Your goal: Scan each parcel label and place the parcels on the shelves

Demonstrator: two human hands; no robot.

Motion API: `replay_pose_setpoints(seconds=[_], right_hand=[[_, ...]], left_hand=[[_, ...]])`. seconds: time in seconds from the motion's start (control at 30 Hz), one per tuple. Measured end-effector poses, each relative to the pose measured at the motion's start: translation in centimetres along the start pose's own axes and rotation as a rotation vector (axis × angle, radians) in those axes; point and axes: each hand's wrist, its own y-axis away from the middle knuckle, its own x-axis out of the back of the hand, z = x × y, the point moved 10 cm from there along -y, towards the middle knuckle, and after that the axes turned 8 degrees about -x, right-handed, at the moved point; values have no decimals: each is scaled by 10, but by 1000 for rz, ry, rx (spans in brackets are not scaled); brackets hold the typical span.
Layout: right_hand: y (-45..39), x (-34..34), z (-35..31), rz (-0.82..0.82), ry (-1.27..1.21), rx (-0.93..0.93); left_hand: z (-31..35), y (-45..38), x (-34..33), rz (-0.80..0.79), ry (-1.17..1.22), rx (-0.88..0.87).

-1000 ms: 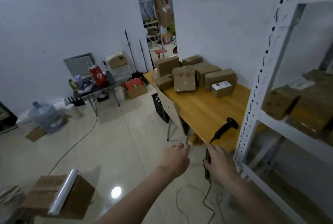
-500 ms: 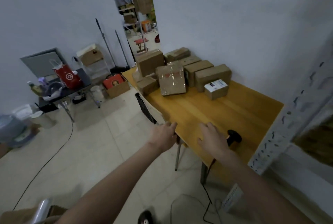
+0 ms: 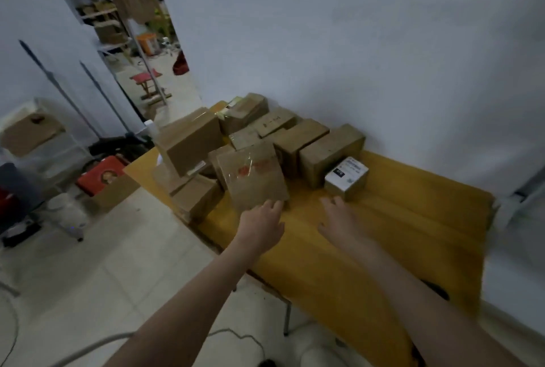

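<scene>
Parcels [image 3: 330, 152] sit bunched mid-frame on a yellow wooden table [image 3: 383, 248] against a white wall [image 3: 354, 42], doorway upper left. The flat taped parcel [image 3: 253, 179] leans tilted, long axis running up-frame. Left hand [image 3: 261, 226] touches its lower edge with loose fingers; right hand [image 3: 339, 219] is relaxed, reaching beside the white-labelled box [image 3: 346, 179].

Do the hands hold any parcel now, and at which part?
Nothing is held. The left hand reaches to the flat parcel; the right hand reaches toward the white-labelled box.
</scene>
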Motion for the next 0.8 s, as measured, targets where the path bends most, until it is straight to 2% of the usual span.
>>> replay_pose_setpoints(seconds=[0.17, 0.37, 0.63, 0.8], right_hand=[[-59, 0, 34, 95, -44, -197], [-116, -9, 87, 108, -103, -399], [-176, -49, 140, 8, -253, -444], [-199, -69, 153, 3, -581, -436]], left_hand=[[-7, -85, -21, -37, 35, -168], [31, -175, -46, -52, 94, -305], [73, -272, -87, -120, 128, -336], [75, -301, -112, -179, 148, -297]])
